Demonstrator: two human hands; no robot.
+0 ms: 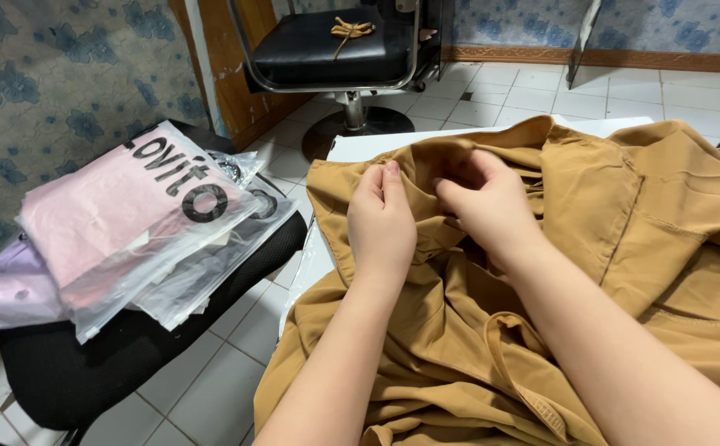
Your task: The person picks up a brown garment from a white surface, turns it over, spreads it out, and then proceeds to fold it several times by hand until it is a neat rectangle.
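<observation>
A tan-brown garment [624, 223] lies bunched over a white table [360, 147] in front of me. My left hand [381, 221] pinches a fold of the cloth near its upper left edge, thumb and fingers closed on the fabric. My right hand [482, 206] grips the same fold just to the right, its fingers curled into the cloth. The two hands are a few centimetres apart. A narrow strap loop of the garment [509, 363] hangs below my right forearm.
A black chair [87, 372] at the left holds a stack of clear plastic bags with pink garments [120, 223]. A black salon chair [327, 49] on a metal base stands behind, with a tan cord [350, 29] on its seat. White floor tiles lie between.
</observation>
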